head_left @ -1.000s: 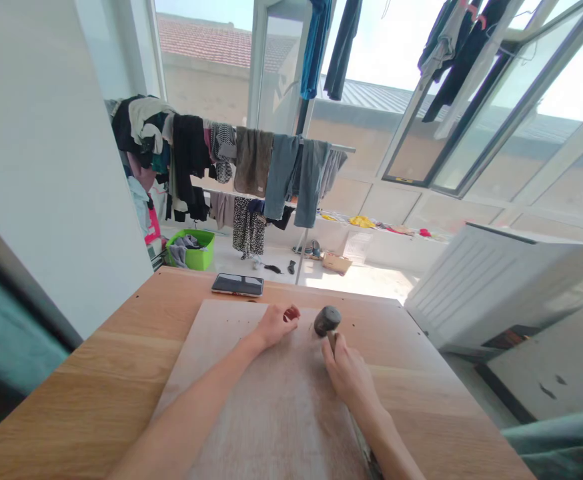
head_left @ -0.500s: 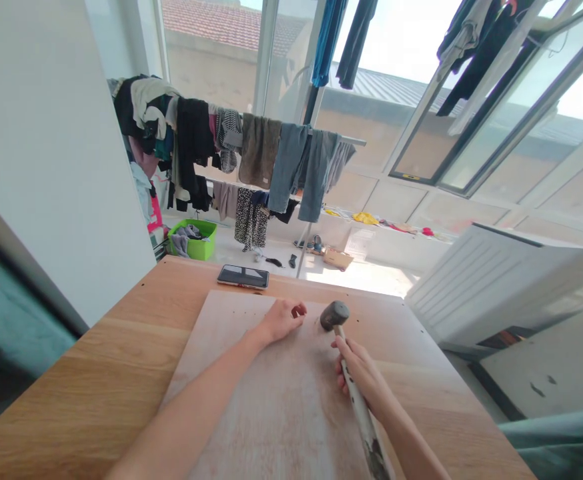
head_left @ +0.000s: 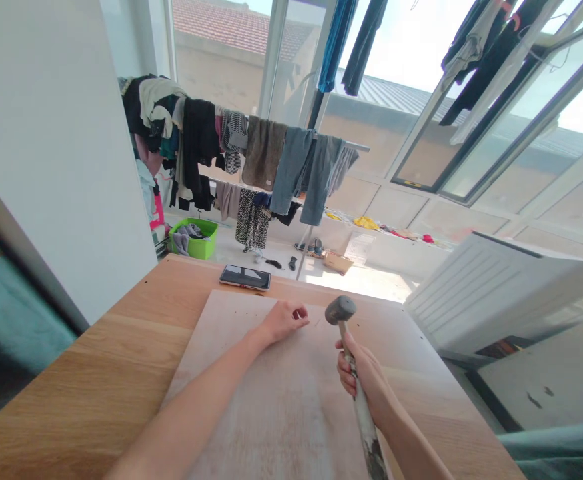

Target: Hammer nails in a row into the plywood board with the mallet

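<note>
My right hand (head_left: 361, 373) is wrapped round the handle of a mallet (head_left: 340, 311) with a dark grey head. The head is raised above a pale wooden board (head_left: 251, 413), and the worn, whitish handle slants back towards me. On the board rests my left hand (head_left: 287, 321), its fingers curled and the thumb side towards the mallet. What its fingertips hold, if anything, is too small to make out. Just right of them a faint thin mark or sliver shows on the board. A row of small dark dots lies near the board's far edge.
The board lies on a wooden table (head_left: 121, 347). A phone (head_left: 245, 277) sits near the table's far edge. Beyond are a green basin (head_left: 204, 248) of clothes, a laundry rack hung with trousers (head_left: 316, 180), and windows. A white panel (head_left: 71, 160) stands at left, a white ribbed unit (head_left: 476, 293) at right.
The mallet has risen a little and shifted slightly right with my right hand, its head now higher off the board. My left hand stays almost where it was.
</note>
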